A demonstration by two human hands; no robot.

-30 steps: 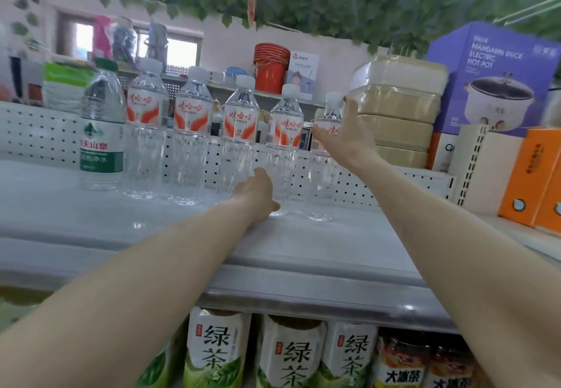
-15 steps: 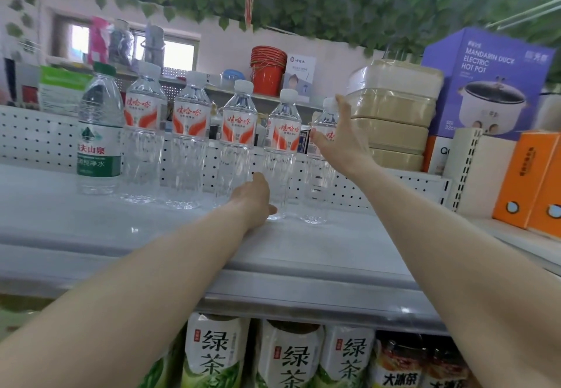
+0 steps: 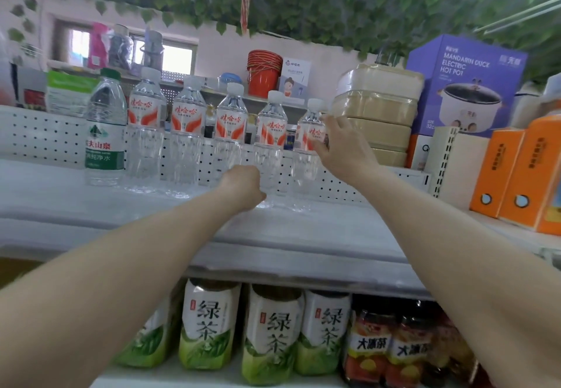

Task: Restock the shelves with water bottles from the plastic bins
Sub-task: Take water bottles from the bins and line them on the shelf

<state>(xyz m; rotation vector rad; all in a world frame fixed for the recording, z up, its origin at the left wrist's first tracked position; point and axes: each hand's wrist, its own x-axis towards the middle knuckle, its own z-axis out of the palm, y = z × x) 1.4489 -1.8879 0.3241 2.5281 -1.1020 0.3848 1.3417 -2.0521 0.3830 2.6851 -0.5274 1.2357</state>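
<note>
Since the earlier frame, the right hand point(image 3: 341, 149) has been lowered a little along the rightmost water bottle point(image 3: 306, 157), from near its cap down to its red label, while the left hand point(image 3: 241, 185) has been kept low at the base of the row. The right hand is seen spread against the right side of that bottle, with fingers point(image 3: 332, 126) nearly straight and the thumb near the label; whether the bottle is actually clasped cannot be told. The left hand is curled loosely beside the foot of the second bottle from the right point(image 3: 270, 151); its fingers are hidden from view, so any hold cannot be judged.

Six bottles are stood upright in a row on the grey shelf point(image 3: 303, 236), against the white pegboard back point(image 3: 39, 135). Counted leftward from the rightmost water bottle, four more red-labelled bottles are met, then a green-capped bottle point(image 3: 104, 132) at the far end. Just right of the rightmost water bottle, stacked beige containers point(image 3: 376, 111) are found, with a purple hot pot box point(image 3: 467, 84) beyond them and orange boxes point(image 3: 516, 175) further right. Below the shelf, green tea bottles point(image 3: 270, 333) are lined up.
</note>
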